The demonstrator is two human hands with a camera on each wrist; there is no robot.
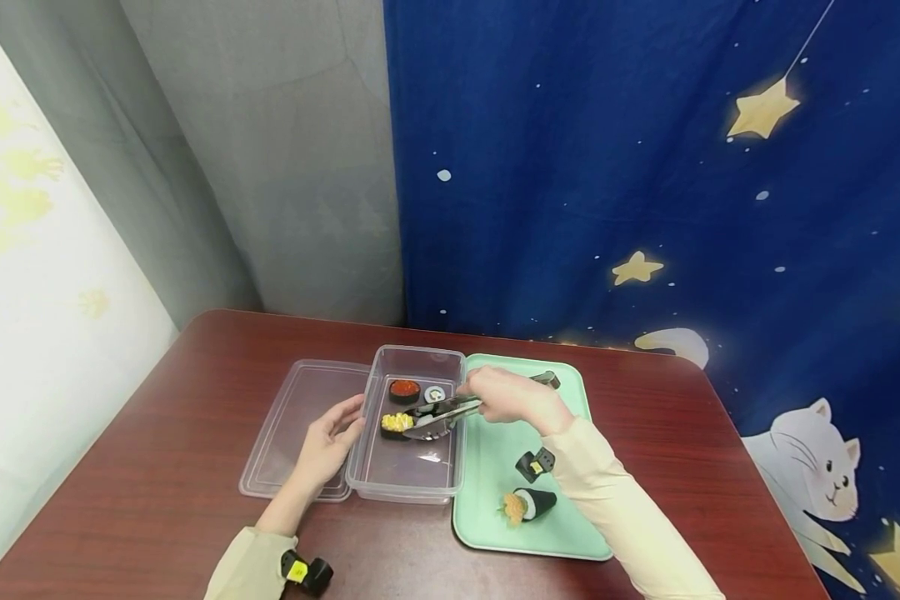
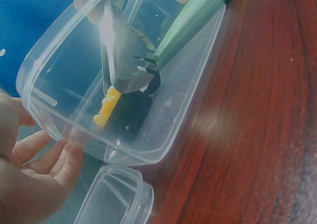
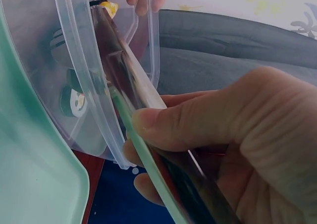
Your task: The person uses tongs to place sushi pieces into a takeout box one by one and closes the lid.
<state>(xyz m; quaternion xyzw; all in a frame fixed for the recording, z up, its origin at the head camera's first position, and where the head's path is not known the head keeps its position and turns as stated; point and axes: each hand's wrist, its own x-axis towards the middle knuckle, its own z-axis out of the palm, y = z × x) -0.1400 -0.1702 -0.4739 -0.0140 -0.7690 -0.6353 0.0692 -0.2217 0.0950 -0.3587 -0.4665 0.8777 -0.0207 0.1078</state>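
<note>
My right hand [image 1: 504, 395] grips metal tongs [image 1: 461, 408], thumb on one arm in the right wrist view. The tong heads reach down into a clear plastic container [image 1: 408, 492]. They are at a corn-topped sushi piece [image 1: 397, 422]; I cannot tell whether they pinch it. Farther back inside lie a sushi piece with red roe [image 1: 404, 390] and a small round sushi roll [image 1: 434, 393]. My left hand [image 1: 326, 442] rests its fingers against the container's left wall; in the left wrist view, the fingers [image 2: 69, 162] touch it from outside.
The container's clear lid [image 1: 285, 433] lies to its left, partly under the left hand. On the right, a light green tray [image 1: 487, 517] bears a hand-roll sushi [image 1: 534, 503] near its front. Everything stands on a reddish-brown table [image 1: 157, 483], with curtains behind.
</note>
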